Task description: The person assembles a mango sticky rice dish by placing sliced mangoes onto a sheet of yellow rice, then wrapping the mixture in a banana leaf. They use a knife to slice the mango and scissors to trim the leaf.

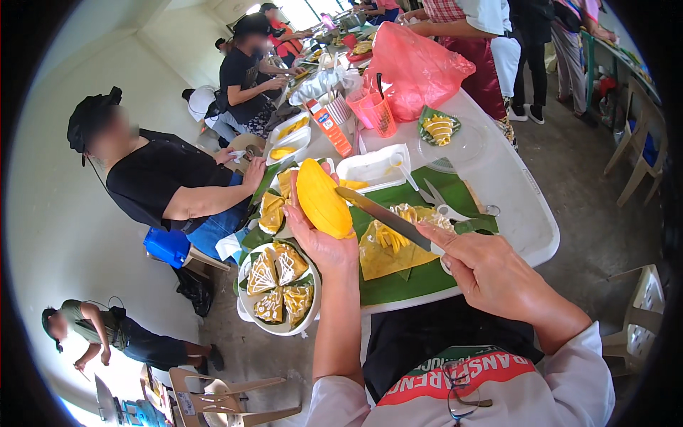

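A peeled yellow mango half (321, 198) rests in my left hand (324, 242), cupped under and around it. In my right hand (480, 267) is a knife (390, 219), its blade tip touching or close to the mango's right side. Below the blade, a thin yellow crepe (378, 257) lies on a green banana leaf (420, 285), topped with mango strips (391, 238) and white cream. To the left of my forearm stands a round white container (279, 329) with several folded crepes (262, 274) drizzled in white.
White scissors (449, 211) lie beyond the crepe, near a white tray (380, 165) with a spoon. Behind are an orange cup (378, 117), a carton (331, 128) and a red plastic bag (413, 71). A person in black (171, 171) sits at the left.
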`<action>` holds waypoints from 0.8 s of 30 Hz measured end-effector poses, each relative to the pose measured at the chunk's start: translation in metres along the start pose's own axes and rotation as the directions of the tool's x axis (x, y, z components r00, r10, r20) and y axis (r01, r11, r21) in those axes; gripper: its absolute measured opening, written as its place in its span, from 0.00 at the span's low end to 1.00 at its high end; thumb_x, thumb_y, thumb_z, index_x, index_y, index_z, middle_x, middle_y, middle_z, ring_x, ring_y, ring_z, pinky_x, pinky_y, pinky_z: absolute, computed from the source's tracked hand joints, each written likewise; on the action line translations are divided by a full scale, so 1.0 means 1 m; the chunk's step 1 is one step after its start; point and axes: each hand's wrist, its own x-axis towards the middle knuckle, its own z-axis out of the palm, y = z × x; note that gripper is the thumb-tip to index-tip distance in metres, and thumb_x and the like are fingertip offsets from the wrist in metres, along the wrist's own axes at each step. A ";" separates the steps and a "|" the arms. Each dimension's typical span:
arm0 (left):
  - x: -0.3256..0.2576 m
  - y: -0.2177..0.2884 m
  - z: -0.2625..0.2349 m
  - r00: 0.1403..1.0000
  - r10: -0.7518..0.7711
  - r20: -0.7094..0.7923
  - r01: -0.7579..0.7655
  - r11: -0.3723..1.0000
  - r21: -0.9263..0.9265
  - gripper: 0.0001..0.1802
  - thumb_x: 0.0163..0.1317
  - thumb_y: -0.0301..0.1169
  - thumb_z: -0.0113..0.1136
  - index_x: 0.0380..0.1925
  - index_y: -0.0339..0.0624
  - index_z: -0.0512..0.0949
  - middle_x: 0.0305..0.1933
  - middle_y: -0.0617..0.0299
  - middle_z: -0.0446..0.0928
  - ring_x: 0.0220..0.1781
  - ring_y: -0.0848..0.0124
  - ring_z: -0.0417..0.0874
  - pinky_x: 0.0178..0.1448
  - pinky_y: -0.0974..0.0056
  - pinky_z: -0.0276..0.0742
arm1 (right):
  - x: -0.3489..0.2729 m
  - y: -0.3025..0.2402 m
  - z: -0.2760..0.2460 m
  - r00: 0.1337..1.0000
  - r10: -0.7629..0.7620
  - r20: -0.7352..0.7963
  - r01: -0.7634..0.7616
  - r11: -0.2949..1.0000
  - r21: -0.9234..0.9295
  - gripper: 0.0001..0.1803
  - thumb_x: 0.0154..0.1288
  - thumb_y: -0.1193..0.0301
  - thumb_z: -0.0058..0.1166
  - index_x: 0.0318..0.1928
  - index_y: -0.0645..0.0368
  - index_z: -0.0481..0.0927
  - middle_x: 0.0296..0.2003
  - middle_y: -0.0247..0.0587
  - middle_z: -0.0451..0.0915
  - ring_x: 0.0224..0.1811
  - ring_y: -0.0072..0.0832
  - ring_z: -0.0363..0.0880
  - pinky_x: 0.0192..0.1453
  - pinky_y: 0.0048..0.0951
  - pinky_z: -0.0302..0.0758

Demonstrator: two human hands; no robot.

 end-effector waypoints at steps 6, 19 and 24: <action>0.000 0.000 -0.002 1.000 -0.016 0.016 0.016 1.000 0.004 0.40 0.73 0.56 0.42 0.71 0.34 0.56 0.69 0.42 0.66 0.70 0.50 0.70 0.74 0.51 0.65 | -0.002 -0.004 -0.007 0.999 0.023 0.033 -0.022 0.999 -0.031 0.26 0.67 0.77 0.51 0.65 0.62 0.70 0.27 0.53 0.78 0.29 0.50 0.78 0.35 0.47 0.74; 0.001 -0.004 -0.002 0.999 -0.028 0.020 0.029 1.000 -0.005 0.36 0.74 0.51 0.42 0.71 0.35 0.56 0.69 0.46 0.66 0.69 0.52 0.71 0.73 0.51 0.66 | -0.010 -0.005 -0.018 0.997 0.056 0.058 -0.052 0.995 -0.080 0.24 0.67 0.75 0.51 0.64 0.58 0.73 0.24 0.51 0.76 0.28 0.48 0.77 0.36 0.47 0.72; 0.006 0.000 -0.002 1.000 -0.007 0.011 0.008 0.999 -0.049 0.32 0.73 0.52 0.44 0.67 0.39 0.64 0.66 0.49 0.70 0.67 0.52 0.73 0.71 0.49 0.69 | -0.015 0.000 -0.026 0.992 0.075 0.099 -0.067 0.994 -0.088 0.24 0.66 0.76 0.51 0.63 0.58 0.74 0.24 0.50 0.77 0.29 0.47 0.78 0.36 0.46 0.73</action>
